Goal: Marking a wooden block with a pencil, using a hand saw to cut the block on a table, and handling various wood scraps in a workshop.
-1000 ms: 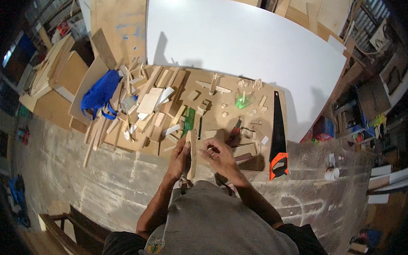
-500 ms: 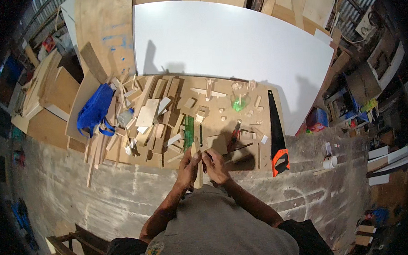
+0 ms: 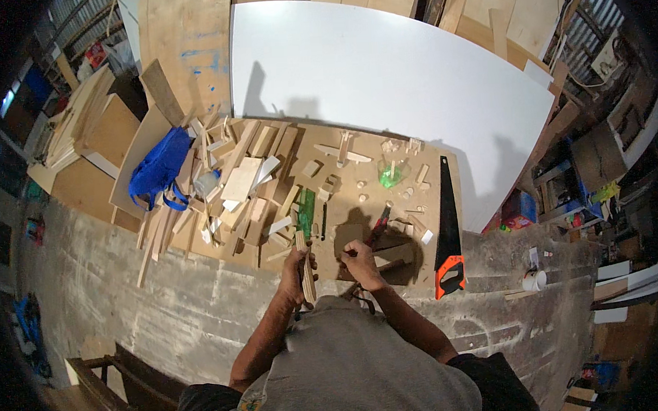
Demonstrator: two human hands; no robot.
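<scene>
Head view, checked from where I stand: the left hand (image 3: 293, 275) grips an elongated wooden piece (image 3: 308, 280) at the near edge of the desk (image 3: 342, 208); the right hand (image 3: 361, 264) is apart, fingers curled, and I cannot tell whether it pinches anything. By judgement, the wooden piece is already cut to form, nothing visibly joined to it. Small wooden blocks (image 3: 362, 197) lie unjoined near an assembled wooden cross (image 3: 343, 150).

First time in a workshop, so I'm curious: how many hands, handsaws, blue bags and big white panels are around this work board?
Left hand (holding wood) and right hand: 2
Handsaw: 1
Blue bag: 1
Big white panel: 1
Total: 5
</scene>
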